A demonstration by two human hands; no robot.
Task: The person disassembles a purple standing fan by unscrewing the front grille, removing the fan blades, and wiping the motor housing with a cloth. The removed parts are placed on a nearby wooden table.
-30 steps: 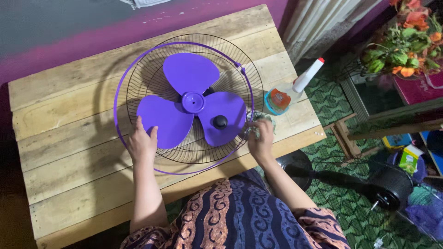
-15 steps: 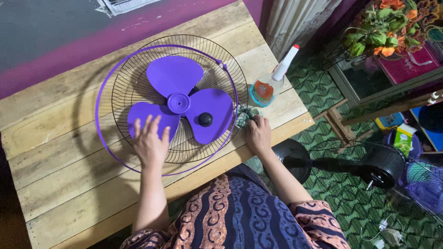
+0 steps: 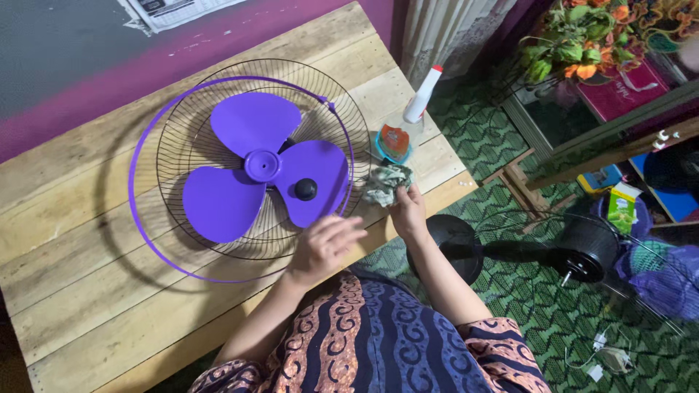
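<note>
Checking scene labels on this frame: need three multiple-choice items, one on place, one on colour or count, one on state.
1. Where is the spray bottle?
A. On the wooden table by its right edge, beyond the rag
B. On the floor mat
C. Inside the fan guard

2. How many purple blades on the fan blade piece?
A. Two
B. Three
C. Five

3. What is the right hand doing?
A. Resting flat and empty
B. Gripping the spray bottle
C. Holding the crumpled rag

Key: 1 A, the bottle stands on the planks near the edge; 2 B, three blades show around the hub; 3 C, the fingers close on the rag beside the wire guard.
</note>
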